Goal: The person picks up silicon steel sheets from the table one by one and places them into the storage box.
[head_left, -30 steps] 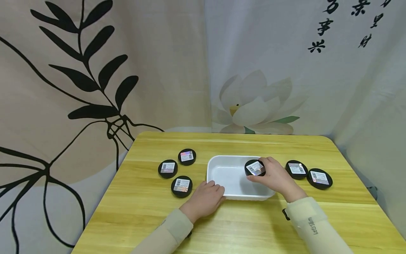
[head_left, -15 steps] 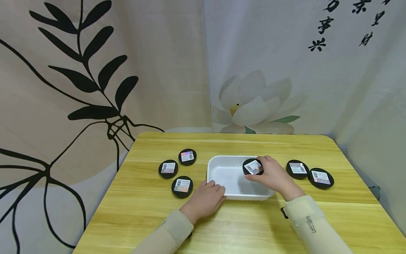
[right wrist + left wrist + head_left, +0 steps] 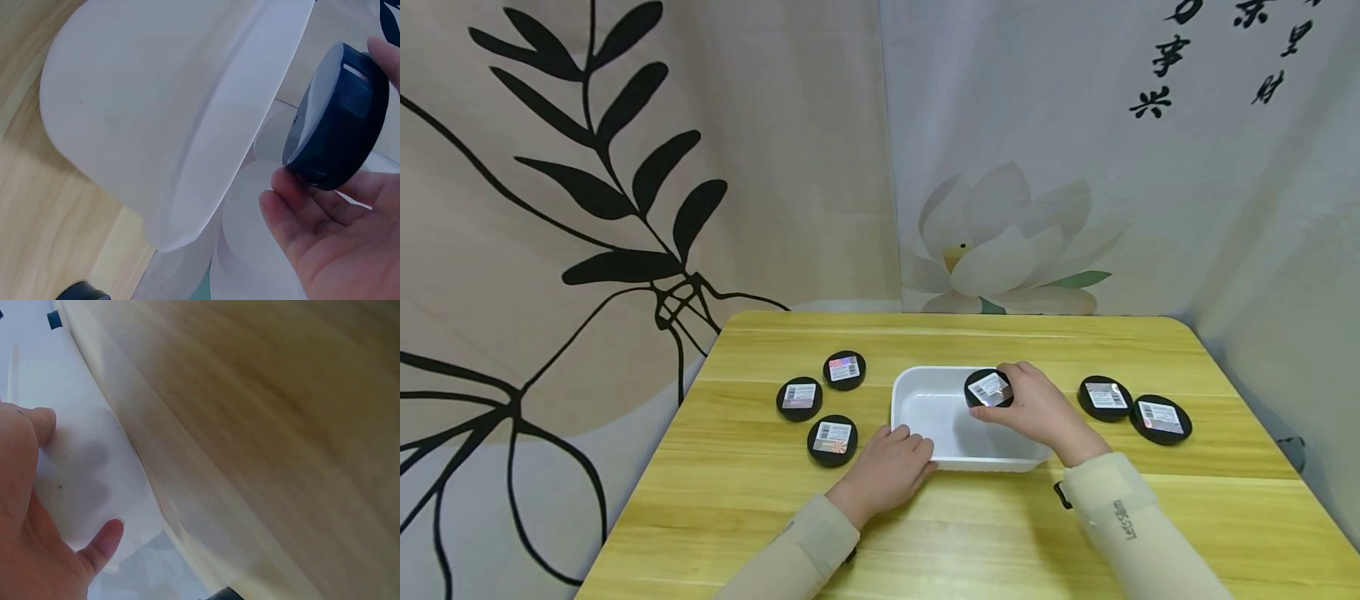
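**Above the white tray (image 3: 940,421), one black disc (image 3: 988,389) in the right hand (image 3: 1037,408)**

At the tray's near left corner, the left hand (image 3: 889,468) curls its fingers over the smooth, rounded rim. Farther in, the right hand pinches the disc between thumb and fingers, label up; only the right wrist view shows its thick side and pale other face. Five more discs (image 3: 832,440) lie on the wood-grained tabletop (image 3: 970,542): three left, two right. Behind hangs printed cloth (image 3: 820,167).
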Demonstrator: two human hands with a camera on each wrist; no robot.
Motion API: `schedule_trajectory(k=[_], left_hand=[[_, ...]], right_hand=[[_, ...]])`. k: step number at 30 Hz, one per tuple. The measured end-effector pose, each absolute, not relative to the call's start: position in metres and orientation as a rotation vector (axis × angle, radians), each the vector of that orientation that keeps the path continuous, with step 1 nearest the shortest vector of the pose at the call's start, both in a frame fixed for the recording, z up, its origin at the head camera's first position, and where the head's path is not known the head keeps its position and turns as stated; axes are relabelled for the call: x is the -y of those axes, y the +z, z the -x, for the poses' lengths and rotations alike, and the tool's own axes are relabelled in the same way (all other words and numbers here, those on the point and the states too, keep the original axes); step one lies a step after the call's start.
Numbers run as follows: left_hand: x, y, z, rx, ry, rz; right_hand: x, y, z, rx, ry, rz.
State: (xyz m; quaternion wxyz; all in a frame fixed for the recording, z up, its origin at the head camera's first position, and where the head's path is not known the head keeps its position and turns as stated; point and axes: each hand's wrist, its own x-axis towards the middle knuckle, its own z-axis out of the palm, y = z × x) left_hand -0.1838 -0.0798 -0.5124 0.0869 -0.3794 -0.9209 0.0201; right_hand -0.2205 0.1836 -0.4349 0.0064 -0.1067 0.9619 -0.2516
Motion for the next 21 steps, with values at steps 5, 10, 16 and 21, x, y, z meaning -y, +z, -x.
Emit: schedule_trajectory(k=[5, 10, 16, 21], left_hand=[[0.080, -0.513, 0.184, 2.768, 0.059, 1.128], [0.079, -0.513, 0.185, 2.763, 0.062, 1.133], [0.080, -0.514, 0.185, 2.751, 0.059, 1.136], [0.081, -0.512, 0.185, 2.744, 0.057, 1.143]], right_hand=[[-0.178, -0.436, 0.222, -2.990, -0.806, 0.341], [-0.175, -0.439, 0.224, -2.981, -0.805, 0.345], [-0.170, -0.440, 0.225, -2.985, -0.791, 0.352], [-0.166, -0.438, 0.227, -2.978, -0.788, 0.385]])
